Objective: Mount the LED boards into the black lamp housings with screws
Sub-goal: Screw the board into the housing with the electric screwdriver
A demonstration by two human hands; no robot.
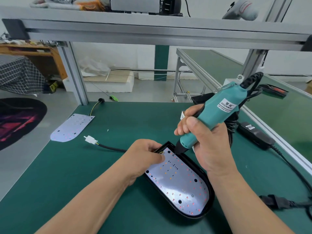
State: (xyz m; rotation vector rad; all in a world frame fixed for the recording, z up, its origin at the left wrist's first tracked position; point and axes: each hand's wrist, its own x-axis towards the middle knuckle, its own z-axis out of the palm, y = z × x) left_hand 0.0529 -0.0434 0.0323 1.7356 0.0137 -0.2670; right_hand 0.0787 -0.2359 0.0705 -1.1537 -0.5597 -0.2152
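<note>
A black lamp housing [208, 200] lies on the green mat with a white LED board [179, 183] seated inside it. My right hand [207, 142] grips a teal electric screwdriver [217, 114], its bit standing on a screw near the board's far end. My left hand [145, 156] grips the housing's far left corner, fingers curled over the rim onto the board. A second LED board [70, 129] lies loose at the far left of the mat. The housing's black cable ends in a white connector [90, 139].
The screwdriver's black power adapter [255, 135] and thick cable [287, 166] lie along the mat's right side. A tiny screw [107, 130] sits on the green mat [84, 191]. Aluminium frame posts and a shelf rise behind; a conveyor table stands at the right.
</note>
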